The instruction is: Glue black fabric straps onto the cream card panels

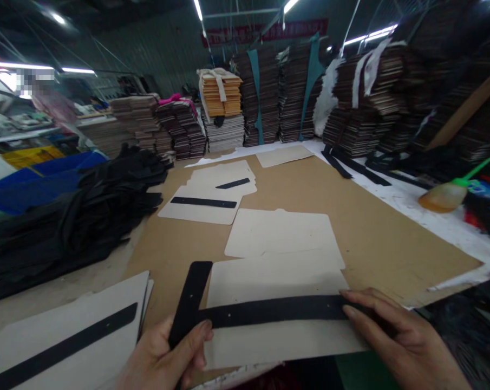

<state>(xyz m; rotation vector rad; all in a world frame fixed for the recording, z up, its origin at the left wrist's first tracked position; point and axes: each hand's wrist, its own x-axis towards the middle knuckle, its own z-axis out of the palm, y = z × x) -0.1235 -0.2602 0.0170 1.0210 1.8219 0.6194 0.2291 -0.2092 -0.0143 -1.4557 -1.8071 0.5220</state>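
My left hand (167,352): pinching one black strip (191,295)
My right hand (394,333): pinching a second strip (279,311) on one grey board (285,342), brown table's (383,233) near edge
Toward left edge: three strip-topped boards (200,215)
Room: bundled stacks (222,96), lit tubes (198,9)

Looks like smooth, matt card for the pale panels (283,233). Can't tell leather-like sheet from fabric on the black strips (277,311), but reads matt and smooth. Got a matt brown sheet (374,233) underneath, kinda like kraft paper. Spot soft, rumpled cloth in the black pile (78,216), smooth plastic on the blue bin (13,192), and shiny see-through plastic on the bottle (442,196).
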